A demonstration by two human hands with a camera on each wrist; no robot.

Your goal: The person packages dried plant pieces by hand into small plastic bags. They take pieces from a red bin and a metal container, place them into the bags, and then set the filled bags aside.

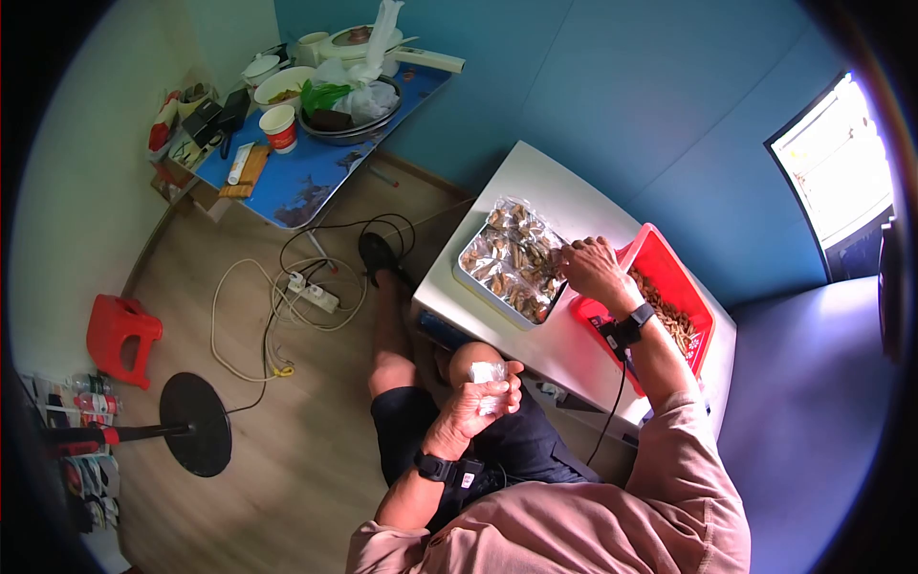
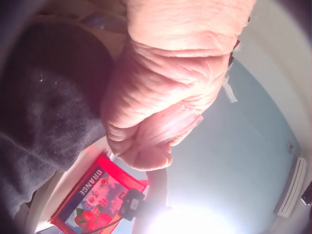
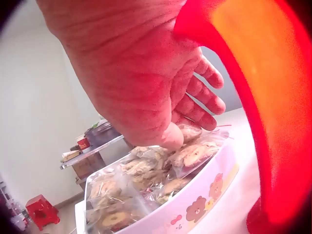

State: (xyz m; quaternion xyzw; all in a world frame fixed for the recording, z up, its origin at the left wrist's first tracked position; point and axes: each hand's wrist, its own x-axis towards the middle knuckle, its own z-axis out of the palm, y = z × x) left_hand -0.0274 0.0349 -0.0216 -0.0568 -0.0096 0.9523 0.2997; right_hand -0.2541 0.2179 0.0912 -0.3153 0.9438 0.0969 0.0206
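On the white table a rectangular tin (image 1: 512, 258) holds several clear bags (image 3: 117, 209) of dried slices and pieces. My right hand (image 1: 598, 273) is over the tin's right edge; in the right wrist view the hand (image 3: 131, 83) has its thumb and fingers at a bag (image 3: 195, 153), and whether it grips it is unclear. My left hand (image 1: 473, 407) is above my knee, fingers curled round crumpled clear plastic (image 1: 489, 375), which shows as a thin film (image 2: 170, 122) in the left wrist view. Right of the tin sits a red basket (image 1: 708, 304) with brown pieces inside.
The white table (image 1: 521, 177) stands by the blue wall. A blue side table (image 1: 325, 172) carries bowls, a paper cup (image 1: 278, 128) and a pot. Cables and a power strip (image 1: 317, 296) lie on the floor near a red stool (image 1: 124, 340). A cord hangs from my right wrist.
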